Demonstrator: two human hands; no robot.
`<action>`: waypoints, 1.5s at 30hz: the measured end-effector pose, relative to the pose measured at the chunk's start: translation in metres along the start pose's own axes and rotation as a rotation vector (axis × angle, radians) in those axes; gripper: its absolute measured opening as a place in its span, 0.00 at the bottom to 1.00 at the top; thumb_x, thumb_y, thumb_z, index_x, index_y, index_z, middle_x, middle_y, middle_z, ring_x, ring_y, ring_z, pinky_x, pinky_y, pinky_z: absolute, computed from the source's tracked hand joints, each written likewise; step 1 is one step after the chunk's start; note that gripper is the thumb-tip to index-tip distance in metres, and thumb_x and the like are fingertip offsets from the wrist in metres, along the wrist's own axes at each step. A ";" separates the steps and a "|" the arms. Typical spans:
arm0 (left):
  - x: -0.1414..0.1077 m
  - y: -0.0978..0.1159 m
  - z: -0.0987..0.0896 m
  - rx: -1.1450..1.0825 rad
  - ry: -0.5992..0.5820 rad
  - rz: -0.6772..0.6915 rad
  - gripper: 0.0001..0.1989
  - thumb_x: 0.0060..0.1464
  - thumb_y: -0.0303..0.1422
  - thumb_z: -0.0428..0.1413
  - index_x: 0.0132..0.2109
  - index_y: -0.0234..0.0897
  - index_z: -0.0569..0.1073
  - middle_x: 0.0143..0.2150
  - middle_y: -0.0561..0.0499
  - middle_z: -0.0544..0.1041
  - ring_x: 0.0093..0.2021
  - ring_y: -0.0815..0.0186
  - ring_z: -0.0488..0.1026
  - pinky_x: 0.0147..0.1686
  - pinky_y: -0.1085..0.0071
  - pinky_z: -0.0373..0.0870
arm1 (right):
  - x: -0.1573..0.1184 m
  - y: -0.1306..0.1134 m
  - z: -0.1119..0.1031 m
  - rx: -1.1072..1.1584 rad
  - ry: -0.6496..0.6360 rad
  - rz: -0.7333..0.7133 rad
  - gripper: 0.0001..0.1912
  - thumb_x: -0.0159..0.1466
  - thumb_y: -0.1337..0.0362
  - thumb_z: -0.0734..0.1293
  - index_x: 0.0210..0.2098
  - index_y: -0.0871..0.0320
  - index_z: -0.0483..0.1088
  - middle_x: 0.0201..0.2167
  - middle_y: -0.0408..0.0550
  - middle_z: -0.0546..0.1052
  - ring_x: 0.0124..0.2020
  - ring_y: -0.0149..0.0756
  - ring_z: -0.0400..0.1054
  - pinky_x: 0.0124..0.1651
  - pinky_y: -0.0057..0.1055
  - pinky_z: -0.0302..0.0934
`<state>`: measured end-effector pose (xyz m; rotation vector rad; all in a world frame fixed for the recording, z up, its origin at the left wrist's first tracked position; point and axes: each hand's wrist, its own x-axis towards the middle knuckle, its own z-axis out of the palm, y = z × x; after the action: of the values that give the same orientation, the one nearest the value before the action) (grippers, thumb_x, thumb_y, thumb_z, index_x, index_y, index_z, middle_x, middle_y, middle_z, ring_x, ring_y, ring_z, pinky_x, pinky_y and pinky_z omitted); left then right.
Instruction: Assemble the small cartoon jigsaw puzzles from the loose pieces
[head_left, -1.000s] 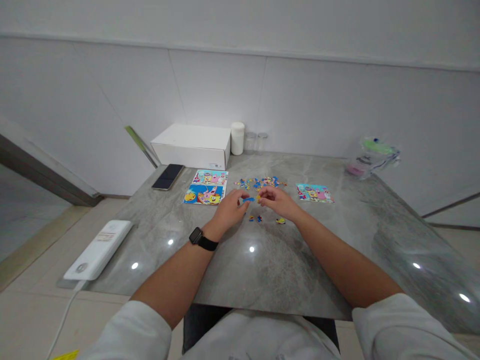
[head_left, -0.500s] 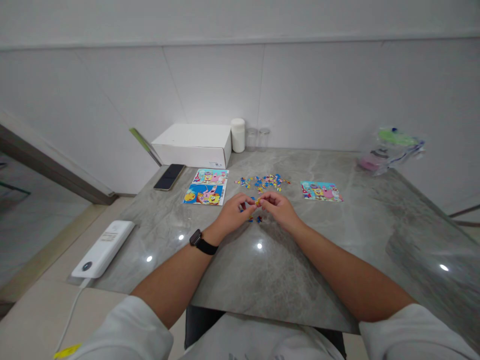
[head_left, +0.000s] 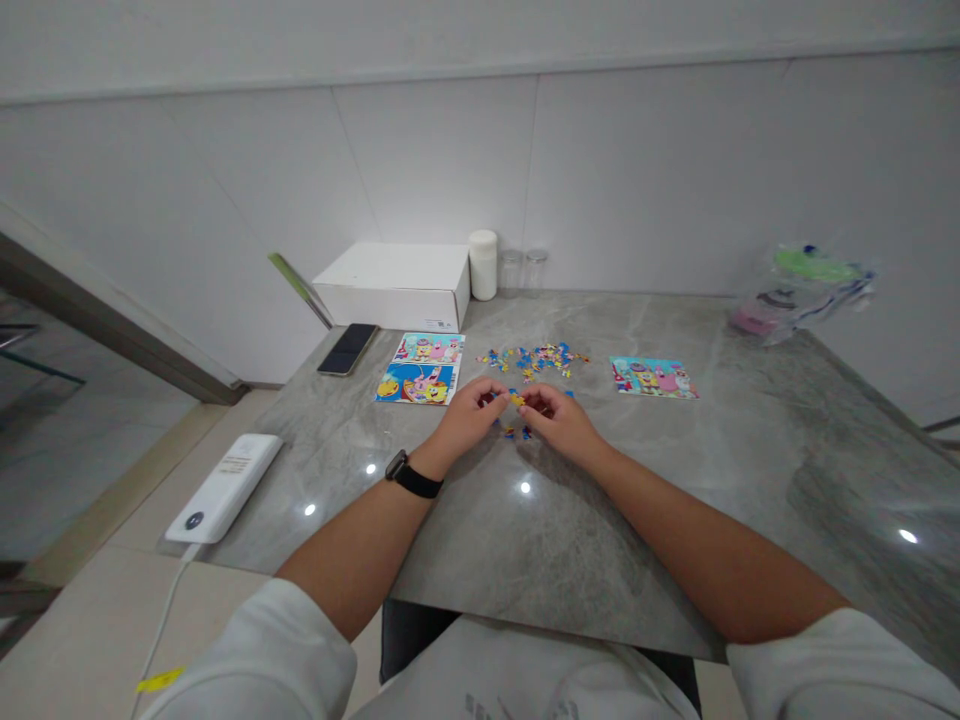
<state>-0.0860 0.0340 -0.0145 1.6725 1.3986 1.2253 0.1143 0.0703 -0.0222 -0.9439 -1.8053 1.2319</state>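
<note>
My left hand (head_left: 471, 414) and my right hand (head_left: 564, 424) meet over the middle of the table. Thumbs and fingertips pinch small yellow puzzle pieces (head_left: 517, 399) between them; whether these are joined is too small to tell. A few dark blue and red puzzle pieces (head_left: 518, 433) lie on the table just below my hands. Beyond my fingers spreads a pile of loose multicoloured puzzle pieces (head_left: 544, 358). To the left lies a printed cartoon picture sheet (head_left: 420, 368), and a smaller cartoon picture card (head_left: 654, 378) lies to the right. Some blue bits beneath my hands are partly hidden.
Along the wall stand a white box (head_left: 394, 285), a white bottle (head_left: 484, 265) and two clear jars (head_left: 523, 273). A phone (head_left: 349, 349) and a white cabled device (head_left: 225, 487) lie at the left. A plastic bag (head_left: 799, 290) sits at the back right.
My hands stay together, with the yellow puzzle pieces showing a little more between the fingertips. The whole view has shifted slightly, so things appear a bit farther right and higher.
</note>
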 end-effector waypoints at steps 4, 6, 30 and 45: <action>-0.002 0.003 -0.002 0.096 -0.045 0.096 0.09 0.64 0.37 0.58 0.37 0.37 0.77 0.37 0.51 0.77 0.39 0.65 0.72 0.40 0.69 0.67 | -0.001 -0.004 -0.002 -0.049 0.037 -0.064 0.14 0.63 0.54 0.70 0.45 0.53 0.76 0.36 0.45 0.79 0.36 0.37 0.72 0.38 0.32 0.66; -0.002 0.005 -0.002 0.111 -0.065 0.103 0.10 0.65 0.37 0.57 0.38 0.37 0.77 0.38 0.51 0.77 0.40 0.65 0.72 0.42 0.69 0.67 | 0.000 -0.004 -0.002 -0.056 0.022 -0.068 0.14 0.63 0.54 0.69 0.45 0.53 0.76 0.34 0.44 0.78 0.34 0.36 0.72 0.37 0.32 0.66; 0.000 -0.004 -0.031 0.655 -0.213 0.074 0.08 0.62 0.31 0.59 0.44 0.40 0.84 0.43 0.44 0.81 0.45 0.56 0.77 0.49 0.61 0.73 | 0.002 0.002 -0.004 -0.088 0.078 -0.032 0.13 0.62 0.54 0.70 0.42 0.53 0.78 0.32 0.44 0.79 0.31 0.36 0.71 0.37 0.33 0.64; -0.005 0.007 -0.031 0.716 -0.299 0.053 0.06 0.61 0.31 0.60 0.42 0.40 0.83 0.43 0.44 0.79 0.42 0.57 0.76 0.45 0.63 0.72 | 0.001 0.001 -0.004 -0.101 0.082 -0.062 0.11 0.62 0.56 0.69 0.42 0.52 0.79 0.32 0.44 0.80 0.32 0.37 0.72 0.38 0.34 0.66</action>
<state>-0.1117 0.0243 0.0019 2.2563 1.7119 0.4659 0.1170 0.0733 -0.0222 -0.9728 -1.8316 1.0576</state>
